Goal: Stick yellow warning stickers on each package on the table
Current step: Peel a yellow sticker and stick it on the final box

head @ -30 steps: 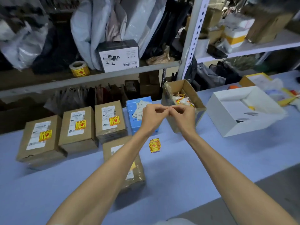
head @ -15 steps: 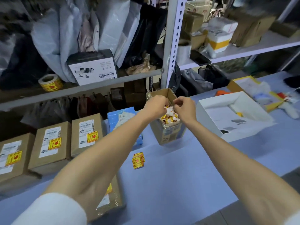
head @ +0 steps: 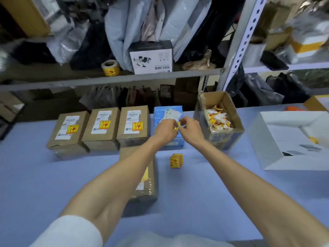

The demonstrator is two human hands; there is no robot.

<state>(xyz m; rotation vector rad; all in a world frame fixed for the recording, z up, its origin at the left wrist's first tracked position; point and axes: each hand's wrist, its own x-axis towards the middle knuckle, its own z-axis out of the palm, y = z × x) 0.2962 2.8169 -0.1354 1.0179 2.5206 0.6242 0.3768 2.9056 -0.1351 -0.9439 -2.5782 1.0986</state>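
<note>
Both hands raised over the blue package [head: 169,113] at the back of the light-blue table [head: 204,193]: left hand [head: 164,131] and right hand [head: 191,130] close together, fingertips of each pinching a small yellow sticker [head: 176,126] between them, just above the package's top face with its white label. To the right, touching or just beside the blue package, an open cardboard box [head: 229,106] wrapped partly in clear tape, holding a loose heap of yellow, red and white paper scraps [head: 218,119]. Further right, an open white box [head: 284,139] lying tilted, mostly bare inside, contents hard to tell. Left of the blue package, a row of three brown packages [head: 100,127], side by side, each bearing a white label and a yellow warning sticker. Nearer, a fourth brown package [head: 147,179], partly hidden under the left forearm, a yellow sticker edge showing. On the bare table between the forearms, a short strip of yellow stickers [head: 176,160]. On the shelf behind, a sticker roll [head: 110,68] beside a black-and-white carton [head: 151,57].
</note>
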